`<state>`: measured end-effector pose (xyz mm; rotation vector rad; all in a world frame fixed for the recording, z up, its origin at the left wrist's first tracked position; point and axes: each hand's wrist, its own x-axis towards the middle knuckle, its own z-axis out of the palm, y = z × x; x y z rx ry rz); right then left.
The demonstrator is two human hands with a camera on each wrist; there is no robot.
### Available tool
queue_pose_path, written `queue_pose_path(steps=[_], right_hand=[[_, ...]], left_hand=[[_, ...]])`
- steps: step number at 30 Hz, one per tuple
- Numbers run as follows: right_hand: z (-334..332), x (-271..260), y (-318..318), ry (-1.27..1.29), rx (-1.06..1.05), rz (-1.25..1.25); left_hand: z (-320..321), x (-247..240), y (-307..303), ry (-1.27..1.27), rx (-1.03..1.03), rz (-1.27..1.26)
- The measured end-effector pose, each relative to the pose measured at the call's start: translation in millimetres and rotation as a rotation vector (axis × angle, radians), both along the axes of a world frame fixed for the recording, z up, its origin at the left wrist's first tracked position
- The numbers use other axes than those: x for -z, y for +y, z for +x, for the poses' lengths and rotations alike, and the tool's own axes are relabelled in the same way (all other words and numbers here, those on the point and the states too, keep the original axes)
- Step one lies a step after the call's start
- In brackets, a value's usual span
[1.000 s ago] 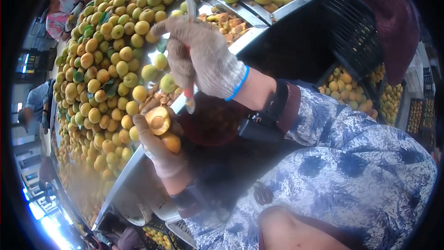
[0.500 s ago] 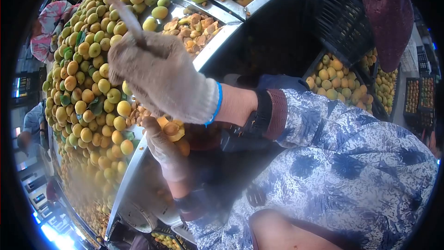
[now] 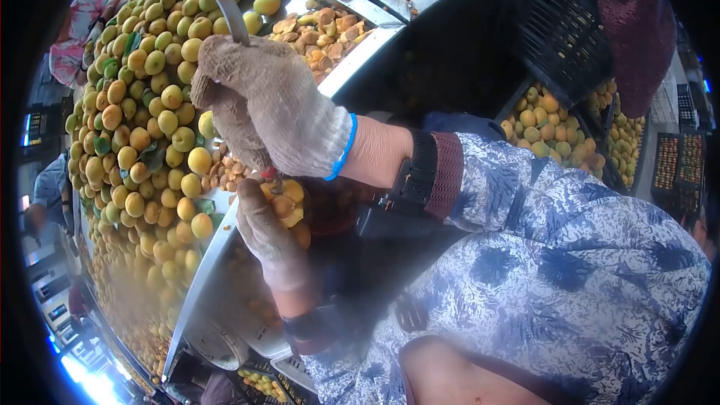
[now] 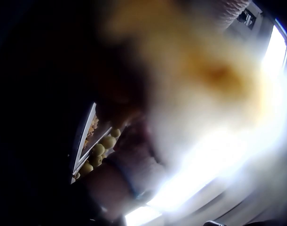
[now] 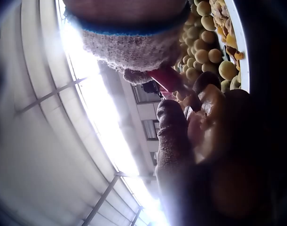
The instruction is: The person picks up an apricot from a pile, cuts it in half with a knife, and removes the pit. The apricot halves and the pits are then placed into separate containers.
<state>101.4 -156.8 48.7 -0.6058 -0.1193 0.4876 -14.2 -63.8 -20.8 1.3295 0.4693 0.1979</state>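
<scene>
My gloved right hand [image 3: 262, 101] grips a tool with a curved metal blade [image 3: 227, 9], which points up out of the fist. Below the fist, its red handle [image 5: 166, 79] ends in a metal tip at the flesh of a cut apricot [image 3: 288, 208]. That apricot lies opened in my gloved left hand [image 3: 268, 244], held beside the thumb [image 5: 171, 134]. A second apricot [image 3: 302, 235] sits just under it, partly hidden. In the left wrist view the cut fruit [image 4: 214, 73] is a close yellow-orange blur.
A large heap of apricots [image 3: 142, 150] covers the metal-edged table [image 3: 196, 296] on the left. Cut pieces [image 3: 322, 34] lie in a section behind my right hand. Black crates [image 3: 559, 30] stand at the right, some with apricots. Other people are at the far left.
My right hand has come down and left, bringing the tool's lower end from beside the cut apricot onto it. The blade swung left, then partly back upright. My left hand keeps holding the fruit.
</scene>
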Motion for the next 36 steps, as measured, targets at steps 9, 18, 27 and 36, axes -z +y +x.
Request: queue_pose_path(steps=[9, 18, 27, 36], right_hand=[[11.0, 22.3, 4.5, 0.445, -0.143, 0.186], [13.2, 9.7, -4.6, 0.071, -0.222, -0.317], [-17.6, 43.3, 29.4, -0.856, 0.006, -1.065], [33.0, 24.4, 7.1, 0.339, 0.01, -0.56]], left_hand=[[-2.0, -20.9, -4.4, -0.072, 0.044, -0.235], [15.6, -29.6, 6.9, 0.067, -0.329, -0.083], [4.0, -6.3, 58.4, -0.002, -0.391, -0.295], [-113.8, -10.2, 173.7, 0.067, -0.662, 0.956]])
